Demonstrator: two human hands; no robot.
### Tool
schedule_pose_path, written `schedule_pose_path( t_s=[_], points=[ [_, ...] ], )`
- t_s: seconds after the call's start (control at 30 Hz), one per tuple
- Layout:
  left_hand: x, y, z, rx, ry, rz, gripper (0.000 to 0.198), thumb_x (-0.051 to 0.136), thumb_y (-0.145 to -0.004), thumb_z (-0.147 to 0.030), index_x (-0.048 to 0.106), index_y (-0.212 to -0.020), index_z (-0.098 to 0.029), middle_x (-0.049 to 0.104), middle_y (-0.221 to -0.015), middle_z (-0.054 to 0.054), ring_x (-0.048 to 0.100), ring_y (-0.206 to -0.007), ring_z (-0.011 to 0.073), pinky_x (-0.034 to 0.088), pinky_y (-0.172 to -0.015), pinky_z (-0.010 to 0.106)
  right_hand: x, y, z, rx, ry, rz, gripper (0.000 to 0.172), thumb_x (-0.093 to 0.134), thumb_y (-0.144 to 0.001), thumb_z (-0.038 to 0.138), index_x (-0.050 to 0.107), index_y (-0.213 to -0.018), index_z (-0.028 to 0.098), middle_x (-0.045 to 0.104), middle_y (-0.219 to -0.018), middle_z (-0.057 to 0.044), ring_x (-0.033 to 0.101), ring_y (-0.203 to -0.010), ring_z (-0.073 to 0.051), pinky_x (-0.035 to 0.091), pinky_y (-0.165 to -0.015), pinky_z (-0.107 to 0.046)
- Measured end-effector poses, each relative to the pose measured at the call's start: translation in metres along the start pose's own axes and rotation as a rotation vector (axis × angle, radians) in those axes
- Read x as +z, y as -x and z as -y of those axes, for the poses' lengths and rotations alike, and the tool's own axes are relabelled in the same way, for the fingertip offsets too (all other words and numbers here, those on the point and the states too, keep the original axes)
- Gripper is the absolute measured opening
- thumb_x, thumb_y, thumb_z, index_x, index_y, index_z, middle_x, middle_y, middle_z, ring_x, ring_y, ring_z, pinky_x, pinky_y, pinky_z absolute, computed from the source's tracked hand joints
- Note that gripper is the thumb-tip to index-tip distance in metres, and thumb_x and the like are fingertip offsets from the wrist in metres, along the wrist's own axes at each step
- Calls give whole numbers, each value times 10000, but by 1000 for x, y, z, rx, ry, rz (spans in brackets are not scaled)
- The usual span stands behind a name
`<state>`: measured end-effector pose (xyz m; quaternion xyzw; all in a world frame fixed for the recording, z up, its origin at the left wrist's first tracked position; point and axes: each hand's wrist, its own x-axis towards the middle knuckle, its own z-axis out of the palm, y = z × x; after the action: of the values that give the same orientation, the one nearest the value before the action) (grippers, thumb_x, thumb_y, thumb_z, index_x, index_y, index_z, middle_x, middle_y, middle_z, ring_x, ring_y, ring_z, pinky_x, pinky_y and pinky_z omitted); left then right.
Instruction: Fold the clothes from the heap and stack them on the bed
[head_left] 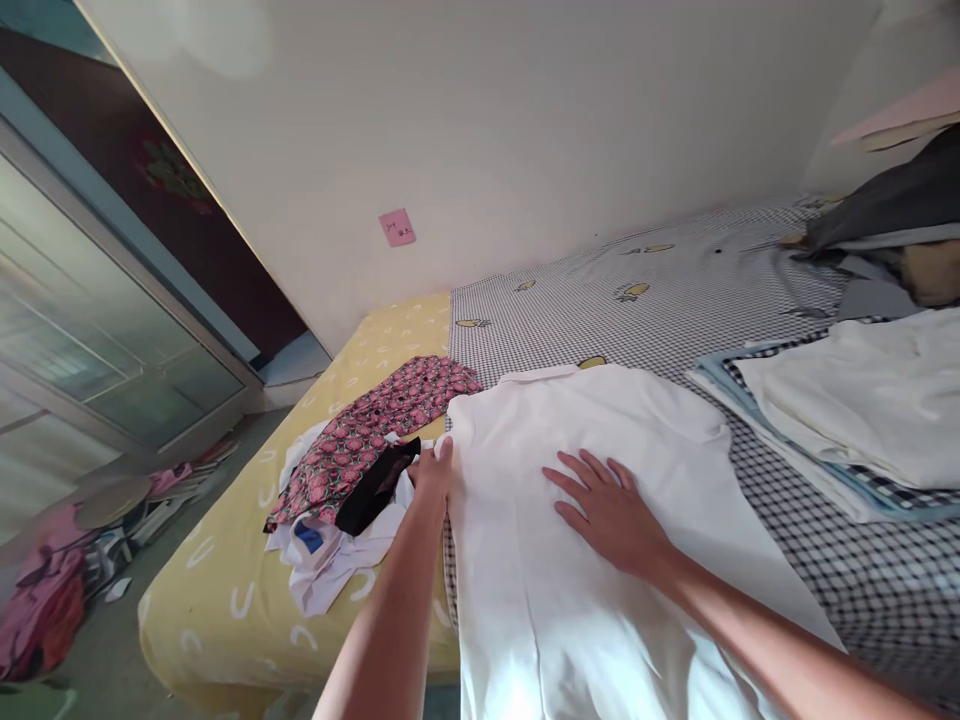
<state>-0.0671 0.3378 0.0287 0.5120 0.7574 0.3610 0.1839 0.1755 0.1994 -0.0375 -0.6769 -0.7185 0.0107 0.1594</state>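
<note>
A white shirt [600,430] lies spread flat on the bed, its collar toward the wall. My right hand [607,505] rests flat on the middle of it, fingers stretched out and apart. My left hand [433,470] is at the shirt's left edge, with its fingers closed on the fabric there. Just left of that hand is a small heap of clothes with a pink patterned garment [375,430] on top, a black piece [373,490] and white items beneath.
The bed has a black-and-white checked sheet [847,560] and a yellow sheet [225,600]. Folded white and light blue clothes [847,420] are stacked at the right, dark clothes [892,200] behind. A pink note [397,227] sticks on the wall. Clutter [52,590] lies on the floor at left.
</note>
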Motion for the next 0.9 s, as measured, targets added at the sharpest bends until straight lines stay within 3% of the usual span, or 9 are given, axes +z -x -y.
schedule_pose_path(
  t_s=[0.17,0.33,0.43,0.53,0.63,0.73,0.8,0.83,0.9],
  points=[
    [5,19,-23,33,-237,-22,200,716,-875,-277,682,-1002,-127,648,-1196,162,698,-1021,266,568,-918,427,1,-1,1,-6,-41,-15,496,426,-1032,427,528,-1517,410,427,-1663,12,346,-1542,-322,256,-1227,-615],
    [7,49,-62,345,-339,-8,270,511,-932,-134,684,-1125,-208,584,-1386,159,629,-1242,272,504,-1055,418,-1,-1,3,-11,-67,-41,492,451,-1027,403,545,-1509,391,436,-1656,2,359,-1535,-333,254,-1225,-628],
    [18,68,-80,608,-430,112,449,511,-896,-62,690,-1248,-276,503,-1578,113,429,-1493,292,376,-1215,485,-2,0,4,-18,-78,-54,491,471,-1023,393,550,-1508,380,436,-1655,-7,362,-1533,-345,261,-1218,-638],
    [31,90,-81,806,-604,323,645,600,-840,-72,575,-1448,-286,274,-1733,108,173,-1611,365,257,-1261,652,-4,0,4,-24,-88,-57,484,488,-1016,383,572,-1492,364,454,-1643,-24,365,-1532,-348,265,-1218,-633],
    [29,116,-66,948,-629,504,593,564,-885,-113,563,-1454,-282,238,-1744,95,164,-1615,343,239,-1261,681,-6,1,4,-24,-112,-52,458,458,-1024,365,613,-1455,346,475,-1631,-29,360,-1536,-333,262,-1227,-610],
    [5,142,-36,1167,-469,521,504,477,-948,-118,605,-1380,-343,334,-1716,24,227,-1606,266,265,-1274,631,-9,1,4,-22,-118,-31,483,439,-1023,335,585,-1483,342,441,-1653,-33,333,-1550,-330,246,-1234,-614],
    [-19,154,-2,1202,-341,403,469,462,-970,-128,633,-1328,-378,420,-1672,6,294,-1582,247,305,-1264,609,-10,0,5,-14,-104,-12,499,430,-1027,362,551,-1511,347,410,-1672,-32,320,-1555,-335,240,-1234,-624],
    [-31,158,19,1149,-282,311,427,468,-975,-142,664,-1278,-372,480,-1629,22,347,-1557,253,326,-1255,601,-11,0,6,-7,-96,-2,501,423,-1032,383,542,-1517,353,405,-1675,-27,316,-1557,-333,240,-1234,-624],
    [-53,165,69,870,-179,81,340,469,-992,-204,702,-1202,-335,547,-1552,76,458,-1483,270,417,-1200,558,-13,-1,7,2,-77,19,504,411,-1036,418,531,-1523,363,405,-1678,-15,306,-1561,-325,237,-1237,-616]
  ],
)
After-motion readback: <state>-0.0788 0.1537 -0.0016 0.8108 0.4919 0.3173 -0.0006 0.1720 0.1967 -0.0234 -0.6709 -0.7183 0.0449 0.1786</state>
